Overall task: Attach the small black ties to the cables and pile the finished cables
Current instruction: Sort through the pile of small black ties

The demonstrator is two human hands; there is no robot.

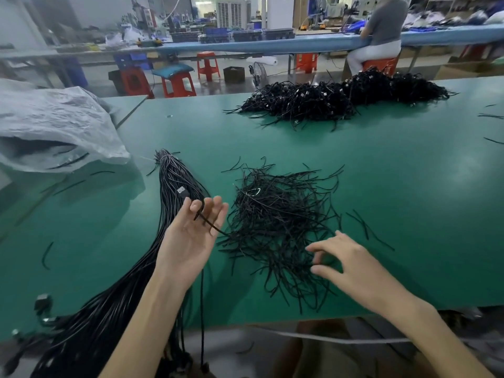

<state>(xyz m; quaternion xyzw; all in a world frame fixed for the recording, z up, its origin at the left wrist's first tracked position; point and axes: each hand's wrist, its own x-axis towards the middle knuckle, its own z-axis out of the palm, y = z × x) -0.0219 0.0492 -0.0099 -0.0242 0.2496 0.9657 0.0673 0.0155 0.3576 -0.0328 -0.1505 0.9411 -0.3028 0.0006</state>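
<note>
Right hand [346,257], empty with fingers spread, touches the ties' [278,222] lower-right edge at frame centre; left hand [191,236], just left, pinches one cable [210,226] between fingers.

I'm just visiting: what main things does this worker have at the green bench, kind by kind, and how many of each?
Tied bundle of cables: 1
Heap of loose ties: 1
Pile of finished cables: 1
Plastic bag: 1
Single cable held in the left hand: 1
Total: 5, leaving out stray ties.
</note>
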